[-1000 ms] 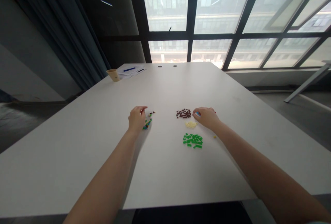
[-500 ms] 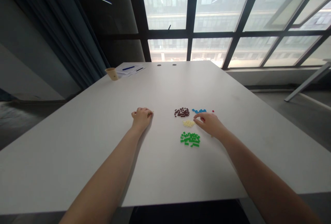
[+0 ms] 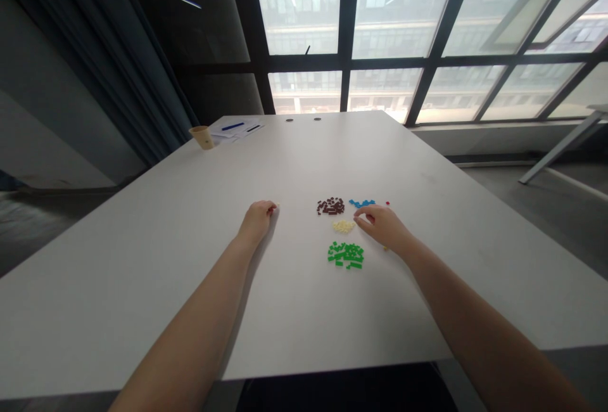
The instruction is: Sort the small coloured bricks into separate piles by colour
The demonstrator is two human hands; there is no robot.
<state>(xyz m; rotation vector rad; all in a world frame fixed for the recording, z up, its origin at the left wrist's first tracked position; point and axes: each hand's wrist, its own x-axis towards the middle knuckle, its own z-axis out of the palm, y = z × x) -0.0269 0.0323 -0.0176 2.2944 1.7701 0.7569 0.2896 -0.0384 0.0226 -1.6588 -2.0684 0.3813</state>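
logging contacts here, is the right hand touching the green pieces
Apart: the head view shows bare white tabletop between the right hand and the green pieces.

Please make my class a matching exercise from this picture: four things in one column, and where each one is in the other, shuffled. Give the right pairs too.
Things
1. Green pieces
2. Blue pen
3. Dark brown pieces
4. Cup

Places
A. Left of the blue pieces, level with them
B. Beside the papers, near the left edge of the table
C. The pile nearest the person
D. Lying on the papers

Pairs: 1-C, 2-D, 3-A, 4-B
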